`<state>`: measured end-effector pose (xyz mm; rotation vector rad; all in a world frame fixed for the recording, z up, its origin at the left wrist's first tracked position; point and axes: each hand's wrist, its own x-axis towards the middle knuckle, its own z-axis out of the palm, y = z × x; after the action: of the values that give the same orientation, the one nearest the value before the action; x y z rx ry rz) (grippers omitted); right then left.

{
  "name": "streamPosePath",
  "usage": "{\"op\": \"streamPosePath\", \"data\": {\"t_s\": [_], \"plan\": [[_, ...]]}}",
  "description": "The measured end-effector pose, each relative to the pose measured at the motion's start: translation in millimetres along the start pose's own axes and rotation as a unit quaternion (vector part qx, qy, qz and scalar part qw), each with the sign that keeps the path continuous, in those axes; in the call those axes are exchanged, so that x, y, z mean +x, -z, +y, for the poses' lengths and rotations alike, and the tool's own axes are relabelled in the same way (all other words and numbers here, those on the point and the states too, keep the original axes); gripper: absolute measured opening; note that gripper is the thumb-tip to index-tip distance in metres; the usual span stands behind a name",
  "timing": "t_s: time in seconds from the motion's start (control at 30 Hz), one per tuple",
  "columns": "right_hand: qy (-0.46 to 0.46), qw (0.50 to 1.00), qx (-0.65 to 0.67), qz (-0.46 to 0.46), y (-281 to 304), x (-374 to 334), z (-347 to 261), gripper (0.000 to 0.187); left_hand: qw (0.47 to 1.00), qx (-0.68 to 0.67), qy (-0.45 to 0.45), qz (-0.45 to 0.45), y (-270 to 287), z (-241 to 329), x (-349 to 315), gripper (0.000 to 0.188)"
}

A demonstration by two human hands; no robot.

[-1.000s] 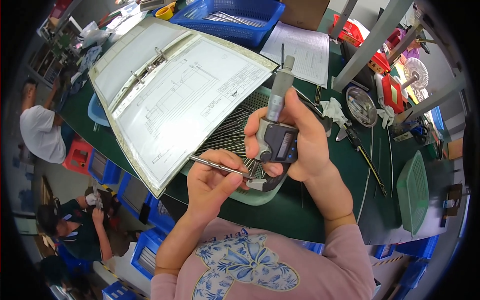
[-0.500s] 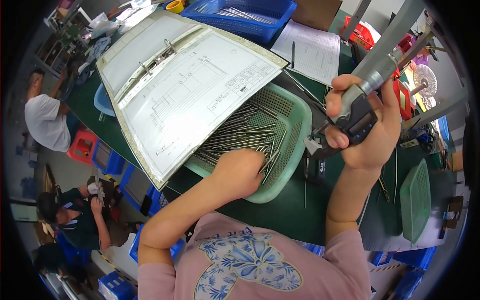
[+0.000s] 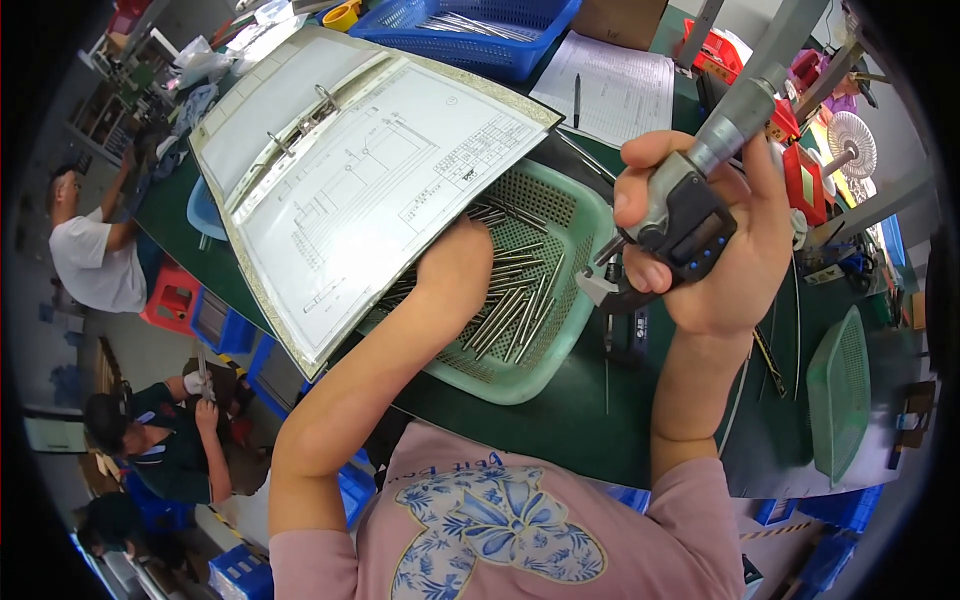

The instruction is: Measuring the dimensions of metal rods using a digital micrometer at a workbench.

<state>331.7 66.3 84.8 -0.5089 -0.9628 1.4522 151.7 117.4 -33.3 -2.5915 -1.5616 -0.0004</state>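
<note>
My right hand [image 3: 745, 275] is raised and wrapped round a digital micrometer [image 3: 690, 228]. The gap between the micrometer's measuring faces, near its lower left end, seems to hold nothing. My left hand [image 3: 457, 262] reaches into a pale green perforated basket [image 3: 545, 378], and the edge of an open ring binder [image 3: 345, 215] hides its fingers. Many thin metal rods [image 3: 515, 318] lie in that basket, some loosely lined up below my left wrist. Covering the basket's left part, the binder shows a technical drawing.
Behind the binder stands a blue basket [image 3: 500, 55] with more rods. A printed sheet [image 3: 630, 90] with a pen [image 3: 577, 100] lies to its right. Another green basket [image 3: 838, 400] sits at the far right. Other people [image 3: 95, 250] work at the left beyond the table.
My left hand has moved forward from the basket's near part to under the binder's edge, uncovering rods. My right hand still holds the micrometer, now slightly left in the view.
</note>
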Motion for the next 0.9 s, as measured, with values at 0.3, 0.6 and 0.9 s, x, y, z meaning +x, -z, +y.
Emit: {"op": "streamPosePath", "data": {"t_s": [0.3,0.6,0.9], "plan": [[0.030,0.999,-0.023,0.037,-6,-7,-3,0.067,0.997,-0.074,0.006,-0.003,2,2,-1,0.021],[0.051,0.956,-0.262,0.123,14,-46,-22,0.039,0.995,0.008,-0.010,0.100,-1,3,-8,0.010],[0.027,0.884,-0.403,0.234,-14,-134,35,0.018,0.799,-0.395,-0.291,0.348,46,33,-67,0.018]]}}
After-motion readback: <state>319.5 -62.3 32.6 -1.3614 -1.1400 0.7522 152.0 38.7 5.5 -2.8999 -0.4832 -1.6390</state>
